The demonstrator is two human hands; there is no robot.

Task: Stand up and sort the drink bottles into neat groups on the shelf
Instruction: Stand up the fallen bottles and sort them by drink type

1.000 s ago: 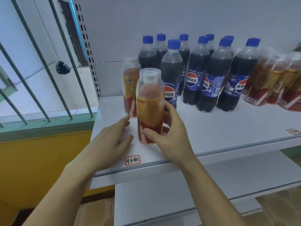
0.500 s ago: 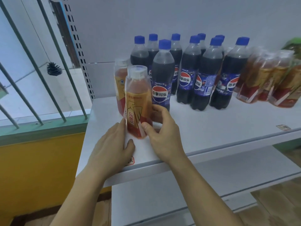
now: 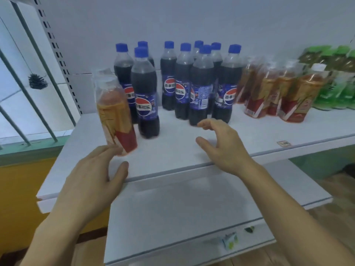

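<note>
Orange tea bottle stands at shelf's left front, my left hand touching its base, right hand spread empty — full, top-heavy, slick; I'd grip mid-label.

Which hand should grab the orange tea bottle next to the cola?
The left hand: its fingertips are already at the tea bottle base. The right hand hovers open, farther right.
</note>
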